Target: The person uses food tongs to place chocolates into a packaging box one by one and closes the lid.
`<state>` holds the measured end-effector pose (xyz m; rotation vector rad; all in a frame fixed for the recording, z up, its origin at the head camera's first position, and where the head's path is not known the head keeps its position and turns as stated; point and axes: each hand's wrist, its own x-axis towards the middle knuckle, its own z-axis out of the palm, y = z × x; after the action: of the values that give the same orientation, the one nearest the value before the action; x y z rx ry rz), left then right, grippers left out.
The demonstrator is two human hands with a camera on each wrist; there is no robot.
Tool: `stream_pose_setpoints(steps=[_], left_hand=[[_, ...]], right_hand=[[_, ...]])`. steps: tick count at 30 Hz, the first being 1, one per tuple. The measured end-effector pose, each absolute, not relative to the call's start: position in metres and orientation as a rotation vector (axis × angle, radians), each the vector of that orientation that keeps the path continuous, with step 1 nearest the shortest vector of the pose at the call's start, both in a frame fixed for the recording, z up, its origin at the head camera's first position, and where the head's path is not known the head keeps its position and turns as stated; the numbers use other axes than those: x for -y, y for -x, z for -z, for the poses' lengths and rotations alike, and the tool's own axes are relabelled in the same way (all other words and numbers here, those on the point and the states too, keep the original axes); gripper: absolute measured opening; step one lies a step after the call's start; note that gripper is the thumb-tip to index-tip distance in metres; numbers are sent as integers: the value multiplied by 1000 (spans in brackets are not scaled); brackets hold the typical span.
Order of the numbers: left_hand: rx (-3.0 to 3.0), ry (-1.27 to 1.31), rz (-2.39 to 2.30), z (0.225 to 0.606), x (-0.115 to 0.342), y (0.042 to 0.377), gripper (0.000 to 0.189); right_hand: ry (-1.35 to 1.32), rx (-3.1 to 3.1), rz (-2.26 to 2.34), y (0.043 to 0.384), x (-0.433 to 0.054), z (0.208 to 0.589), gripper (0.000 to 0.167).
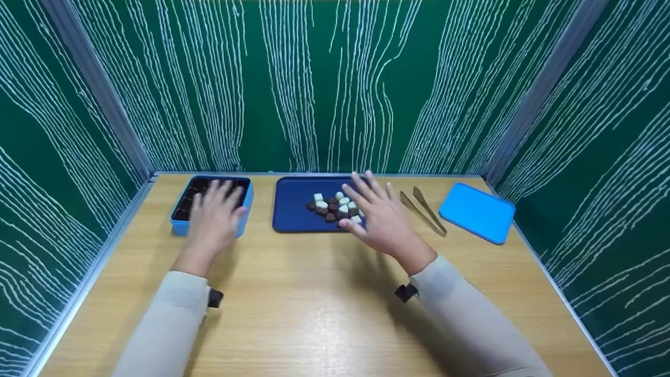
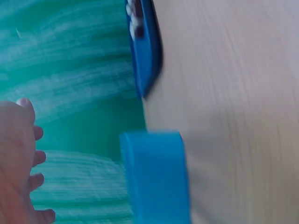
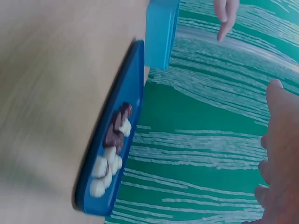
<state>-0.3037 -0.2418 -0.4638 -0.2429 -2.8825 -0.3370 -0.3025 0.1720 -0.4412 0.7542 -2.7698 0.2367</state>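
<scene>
My left hand hovers with spread fingers over a blue box with dark compartments inside, partly covering it in the head view. In the left wrist view a gap separates that hand from the box. My right hand is raised, fingers apart, in front of the right side of a dark blue tray. White and dark brown chocolates lie in a pile on this tray; the right hand hides some of them. Neither hand holds anything.
Brown tongs lie right of the tray, their arms spread. Farther right is a flat blue lid, set at an angle. The wooden table is bordered by green walls with white wavy lines at the back and sides.
</scene>
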Motion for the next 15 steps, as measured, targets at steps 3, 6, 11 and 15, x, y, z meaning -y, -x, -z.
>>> stream_pose_setpoints(steps=[3, 6, 11, 15], left_hand=[[2924, 118, 386, 469, 267, 309, 60], [2945, -19, 474, 474, 288, 316, 63], [2957, -225, 665, 485, 317, 323, 73], [2964, -268, 738, 492, 329, 327, 78]], right_hand=[[-815, 2798, -251, 303, -158, 449, 90], [-870, 2839, -244, 303, -140, 457, 90], [-1001, 2895, -225, 301, -105, 474, 92], [-1108, 2927, -229, 302, -80, 487, 93]])
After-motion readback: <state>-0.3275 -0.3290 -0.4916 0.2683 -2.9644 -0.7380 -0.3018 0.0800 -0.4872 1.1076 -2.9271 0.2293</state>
